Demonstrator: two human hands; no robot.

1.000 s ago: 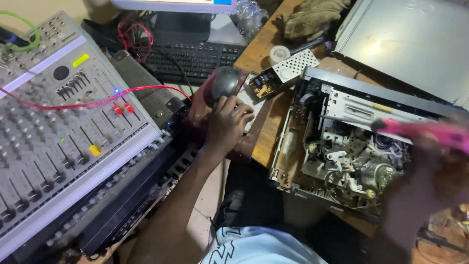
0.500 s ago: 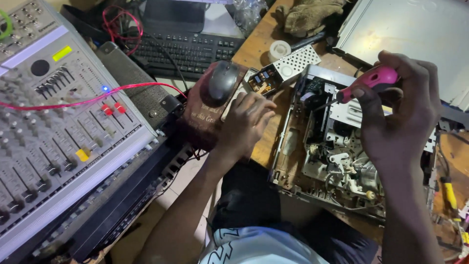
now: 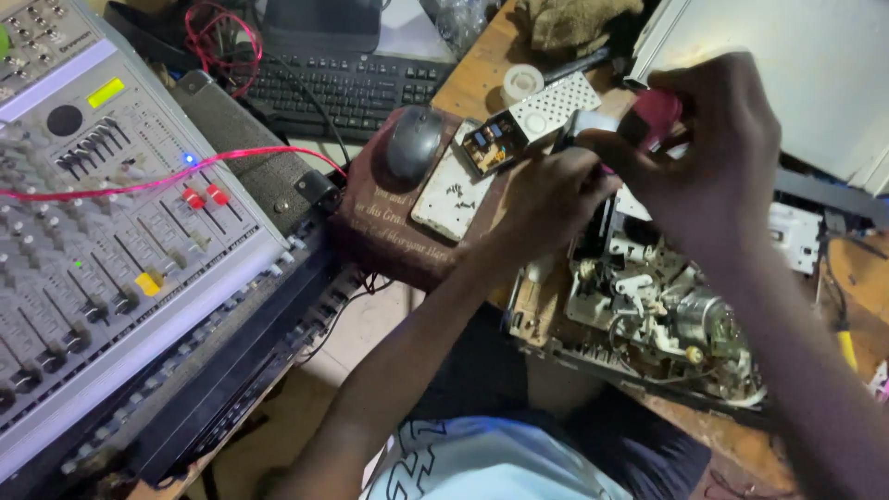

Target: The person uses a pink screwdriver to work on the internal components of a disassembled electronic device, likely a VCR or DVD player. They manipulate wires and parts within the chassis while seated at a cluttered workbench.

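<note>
Bench clutter around the dark red book (image 3: 398, 231)

A grey computer mouse (image 3: 414, 143) sits on the book's upper end, with a white plate (image 3: 451, 194) carrying small dark screws lying on it just to the right. Beyond that, a small open circuit module (image 3: 491, 148) joins a white perforated cover (image 3: 553, 105). Behind the book lies a black keyboard (image 3: 347, 88), with a tangle of red wires (image 3: 215, 35) farther left. Left of the book stands a grey audio mixer (image 3: 102, 231) with rows of faders and a pink cable (image 3: 167, 181) across it. A roll of white tape (image 3: 521, 83) and a crumpled brown cloth (image 3: 574, 23) lie up to the right.
</note>
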